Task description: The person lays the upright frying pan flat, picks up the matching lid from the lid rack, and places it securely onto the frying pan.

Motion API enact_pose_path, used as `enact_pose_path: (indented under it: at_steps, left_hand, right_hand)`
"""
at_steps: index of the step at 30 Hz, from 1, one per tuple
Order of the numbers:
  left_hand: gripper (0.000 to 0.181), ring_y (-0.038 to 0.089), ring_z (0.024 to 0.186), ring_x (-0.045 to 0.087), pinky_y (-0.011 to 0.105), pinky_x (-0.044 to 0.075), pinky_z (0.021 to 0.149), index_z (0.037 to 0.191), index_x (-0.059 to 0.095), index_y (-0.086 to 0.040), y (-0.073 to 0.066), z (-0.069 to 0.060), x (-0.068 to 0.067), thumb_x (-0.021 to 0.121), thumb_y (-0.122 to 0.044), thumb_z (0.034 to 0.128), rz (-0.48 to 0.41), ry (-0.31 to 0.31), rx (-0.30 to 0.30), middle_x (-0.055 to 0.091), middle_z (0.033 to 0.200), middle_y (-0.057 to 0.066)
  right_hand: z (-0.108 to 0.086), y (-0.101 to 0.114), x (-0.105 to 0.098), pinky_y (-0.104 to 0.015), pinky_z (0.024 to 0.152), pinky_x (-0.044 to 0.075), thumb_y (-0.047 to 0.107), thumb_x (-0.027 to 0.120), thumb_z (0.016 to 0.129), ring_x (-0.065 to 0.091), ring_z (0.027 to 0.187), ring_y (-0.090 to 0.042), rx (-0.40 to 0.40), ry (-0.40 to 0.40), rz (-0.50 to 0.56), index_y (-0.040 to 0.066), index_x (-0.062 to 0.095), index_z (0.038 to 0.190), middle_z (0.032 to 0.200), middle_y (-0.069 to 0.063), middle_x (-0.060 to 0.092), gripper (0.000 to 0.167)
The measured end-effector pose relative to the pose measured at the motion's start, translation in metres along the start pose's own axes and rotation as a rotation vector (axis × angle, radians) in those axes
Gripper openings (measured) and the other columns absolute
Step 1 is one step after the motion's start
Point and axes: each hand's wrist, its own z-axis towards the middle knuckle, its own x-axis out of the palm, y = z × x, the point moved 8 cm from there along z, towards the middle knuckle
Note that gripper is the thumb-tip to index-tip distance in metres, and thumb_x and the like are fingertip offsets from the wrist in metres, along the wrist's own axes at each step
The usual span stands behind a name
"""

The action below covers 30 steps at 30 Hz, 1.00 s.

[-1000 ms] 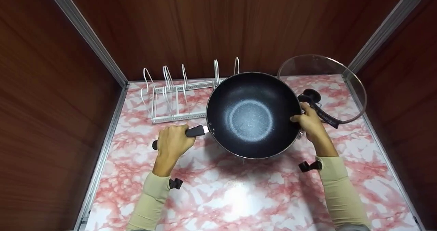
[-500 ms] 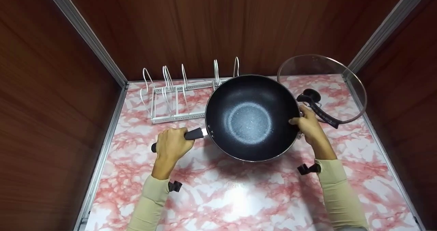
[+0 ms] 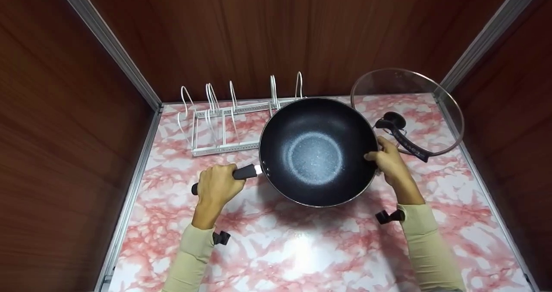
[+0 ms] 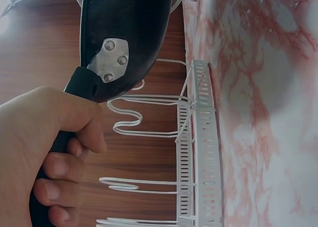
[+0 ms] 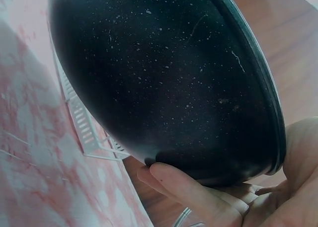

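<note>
Evidently clear of the tabletop (image 3: 327, 251), the wok (image 3: 318, 154) was held mouth up mid-scene, with the white rack (image 3: 226, 148) at its ten o'clock and the glass lid (image 3: 414, 106) at its two. It was judged stiff, moderately heavy and slick-walled, liable to slip from an edge hold alone. The long handle (image 3: 246, 171), near nine, offered the sounder purchase; the left hand (image 3: 217, 184) was wrapped around it. At three, the right hand (image 3: 390, 161) pinched the wok's edge, thumb inside; any side grip there could not be made out.
</note>
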Motion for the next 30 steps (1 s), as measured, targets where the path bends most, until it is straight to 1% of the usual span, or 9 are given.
enact_pose_path:
  at_steps: [5,9,14,16,18,20,23,27,30]
  left_hand:
    - [0.022,0.035,0.048,0.06,0.053,0.046,0.043,0.058,0.056,-0.017,0.002,-0.001,0.0,0.07,-0.018,0.0747,0.0,0.004,-0.004,0.059,0.051,0.005]
    - [0.022,0.034,0.047,0.059,0.052,0.045,0.043,0.058,0.056,-0.016,0.003,-0.003,0.002,0.07,-0.017,0.0749,-0.005,0.009,-0.003,0.059,0.051,0.004]
    - [0.021,0.035,0.046,0.059,0.052,0.045,0.042,0.06,0.058,-0.015,0.003,-0.006,0.005,0.071,-0.018,0.0757,-0.008,0.004,0.004,0.061,0.052,0.006]
    - [0.021,0.036,0.046,0.06,0.052,0.045,0.042,0.06,0.058,-0.014,0.003,-0.008,0.006,0.071,-0.018,0.0761,-0.007,0.0,0.007,0.061,0.052,0.007]
    - [0.021,0.036,0.046,0.059,0.053,0.045,0.043,0.06,0.057,-0.014,0.003,-0.008,0.006,0.071,-0.018,0.0763,-0.005,-0.002,0.008,0.061,0.052,0.007]
    - [0.021,0.036,0.045,0.059,0.053,0.045,0.043,0.06,0.057,-0.014,0.003,-0.009,0.007,0.071,-0.018,0.0756,-0.003,-0.002,0.008,0.06,0.052,0.007]
    - [0.021,0.035,0.044,0.058,0.053,0.045,0.043,0.06,0.056,-0.014,0.004,-0.011,0.008,0.07,-0.018,0.0751,-0.002,-0.005,0.01,0.059,0.051,0.007]
    - [0.022,0.034,0.043,0.057,0.052,0.045,0.042,0.06,0.055,-0.014,0.004,-0.011,0.008,0.07,-0.018,0.0755,-0.005,-0.012,0.024,0.057,0.05,0.007]
    - [0.023,0.034,0.043,0.057,0.052,0.045,0.042,0.059,0.055,-0.014,0.005,-0.012,0.009,0.07,-0.018,0.0761,-0.003,-0.012,0.028,0.057,0.05,0.007]
  right_hand:
    - [-0.001,-0.003,0.002,-0.02,0.038,0.035,-0.008,0.06,0.084,0.051,0.045,-0.005,0.005,-0.002,-0.004,-0.007,0.052,0.12,0.068,0.007,0.062,0.036]
    - [-0.002,-0.006,0.003,-0.02,0.04,0.034,-0.007,0.06,0.084,0.052,0.048,-0.005,0.018,0.0,-0.006,-0.008,0.052,0.122,0.07,0.006,0.061,0.039]
    - [-0.003,-0.009,0.003,-0.02,0.042,0.037,-0.007,0.061,0.084,0.055,0.052,-0.007,0.03,-0.002,-0.013,-0.008,0.051,0.137,0.076,0.005,0.062,0.054]
    - [-0.003,-0.01,0.003,-0.02,0.042,0.039,-0.008,0.061,0.085,0.058,0.053,-0.007,0.036,-0.001,-0.015,-0.006,0.05,0.143,0.077,0.005,0.063,0.06]
    - [-0.003,-0.012,0.003,-0.02,0.045,0.046,-0.009,0.06,0.085,0.062,0.056,-0.007,0.046,0.002,-0.01,-0.006,0.049,0.146,0.078,0.005,0.065,0.062]
    - [-0.003,-0.015,0.003,-0.022,0.049,0.052,-0.009,0.059,0.086,0.067,0.06,-0.008,0.055,0.008,-0.001,-0.005,0.047,0.147,0.08,0.004,0.066,0.062]
    - [-0.003,-0.018,0.004,-0.028,0.057,0.061,-0.01,0.057,0.087,0.073,0.068,-0.011,0.054,0.026,0.02,-0.005,0.042,0.154,0.088,0.0,0.07,0.069]
    - [-0.003,-0.021,0.005,-0.03,0.059,0.063,-0.011,0.057,0.087,0.074,0.07,-0.013,0.052,0.025,0.033,-0.001,0.036,0.162,0.094,-0.004,0.071,0.078]
    - [-0.005,-0.024,0.006,-0.028,0.057,0.062,-0.01,0.058,0.088,0.073,0.069,-0.013,0.065,0.012,0.029,0.0,0.037,0.16,0.094,-0.004,0.07,0.076]
